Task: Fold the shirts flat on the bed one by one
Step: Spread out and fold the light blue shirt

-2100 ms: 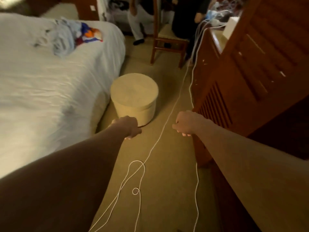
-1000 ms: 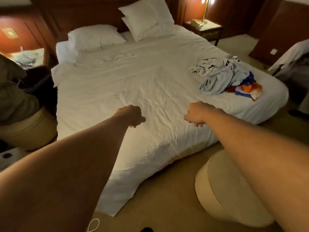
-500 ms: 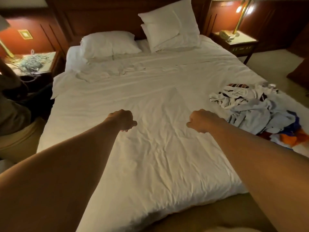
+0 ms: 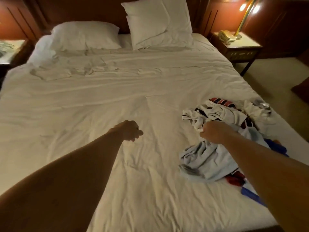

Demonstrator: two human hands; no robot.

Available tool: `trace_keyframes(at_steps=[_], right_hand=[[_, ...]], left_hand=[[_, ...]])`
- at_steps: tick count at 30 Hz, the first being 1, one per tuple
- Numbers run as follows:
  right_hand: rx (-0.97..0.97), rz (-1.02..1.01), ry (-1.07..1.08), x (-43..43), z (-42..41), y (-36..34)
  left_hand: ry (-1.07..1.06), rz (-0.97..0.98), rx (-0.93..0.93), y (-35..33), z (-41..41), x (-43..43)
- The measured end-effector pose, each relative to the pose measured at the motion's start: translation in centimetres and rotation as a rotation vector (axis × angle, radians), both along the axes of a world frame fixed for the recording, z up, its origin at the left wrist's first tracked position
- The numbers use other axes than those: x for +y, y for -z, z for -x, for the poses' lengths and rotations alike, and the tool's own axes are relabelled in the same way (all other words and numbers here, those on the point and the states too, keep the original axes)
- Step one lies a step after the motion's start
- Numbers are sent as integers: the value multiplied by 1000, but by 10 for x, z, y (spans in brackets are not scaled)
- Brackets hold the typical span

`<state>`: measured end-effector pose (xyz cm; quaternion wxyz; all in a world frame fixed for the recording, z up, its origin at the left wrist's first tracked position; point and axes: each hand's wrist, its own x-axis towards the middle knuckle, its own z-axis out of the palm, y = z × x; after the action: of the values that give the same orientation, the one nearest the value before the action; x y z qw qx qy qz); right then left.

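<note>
A crumpled pile of shirts lies on the right side of the white bed [image 4: 100, 106]. On top at the back is a white shirt with dark stripes [image 4: 217, 113], in front of it a pale blue shirt [image 4: 205, 161], and red and blue garments [image 4: 247, 191] poke out beneath. My right hand [image 4: 213, 133] is a fist at the near edge of the white shirt, over the pile; no grip on the cloth shows. My left hand [image 4: 128, 130] hovers over bare sheet left of the pile, its fingers curled and holding nothing.
Two white pillows [image 4: 158, 22] lean at the headboard. A nightstand [image 4: 237, 46] with a phone and a lit lamp stands at the bed's far right, another nightstand [image 4: 11, 47] at the far left. Beige carpet [image 4: 275, 76] runs along the right side.
The view turned from the floor and a round stool to the bed and came closer. My right hand moved right onto the shirt pile; my left stayed over the sheet.
</note>
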<state>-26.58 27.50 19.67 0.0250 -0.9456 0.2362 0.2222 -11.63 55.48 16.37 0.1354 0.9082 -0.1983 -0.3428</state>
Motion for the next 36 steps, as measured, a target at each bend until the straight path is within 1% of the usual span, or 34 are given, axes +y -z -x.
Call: trace_keyframes(at_steps=[3, 5, 8, 10, 12, 14, 16, 17, 18, 20, 21, 23, 26, 30, 34, 36], right_hand=[[25, 19, -47, -101, 12, 44], [56, 73, -103, -162, 27, 77], [92, 69, -122, -227, 46, 118], [92, 68, -194, -254, 52, 141], [-17, 52, -268, -272, 55, 162], [-252, 5, -326, -282, 61, 178], [-498, -82, -364, -284, 69, 188], [-586, -122, -367, -284, 71, 189], [-647, -179, -338, -283, 71, 188], [-720, -333, -223, -275, 64, 180], [-762, -387, -178, -269, 56, 174], [-839, -443, -140, -254, 35, 156], [-926, -504, -157, -220, -2, 114], [-977, -555, -216, -157, -53, 44], [-994, -589, -269, -84, -93, -21], [-980, -600, -292, -49, -107, -42]], left_hand=[[-57, 136, 100, 56, 15, -111], [-42, 200, 150, 95, 33, -182], [9, 210, 216, 150, 64, -263], [49, 226, 251, 180, 86, -299], [94, 276, 233, 202, 104, -324], [133, 291, 139, 220, 117, -336], [109, 330, 71, 230, 124, -339], [33, 383, 78, 231, 125, -338], [-92, 456, 108, 229, 124, -335], [-389, 610, 145, 219, 113, -322], [-504, 685, 137, 211, 104, -311], [-632, 817, 101, 186, 81, -283], [-683, 905, -60, 132, 44, -231], [-708, 960, -394, 45, 0, -139], [-749, 852, -684, -33, -33, -25], [-713, 717, -758, -51, -44, 27]])
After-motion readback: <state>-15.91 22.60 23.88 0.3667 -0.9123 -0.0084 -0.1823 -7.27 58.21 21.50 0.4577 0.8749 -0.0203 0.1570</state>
